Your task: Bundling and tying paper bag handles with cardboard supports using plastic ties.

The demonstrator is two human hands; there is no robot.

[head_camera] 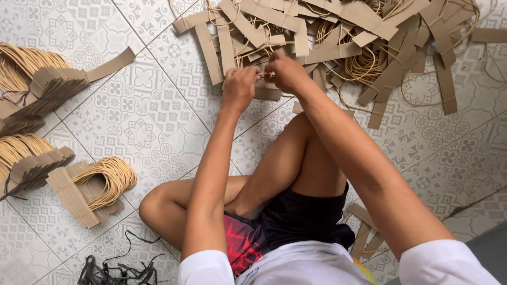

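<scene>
- The left hand and right hand were held together above the floor; the fingers of both were closed on a small cardboard strip with a tan cord pinched between them.
- The held strip was positioned at the near edge of a loose pile of cardboard strips and cords.
- Finished bundles of corded strips were laid on the patterned tile floor, well apart to the left.
- A tangle of dark cords was seen near the knee.
</scene>
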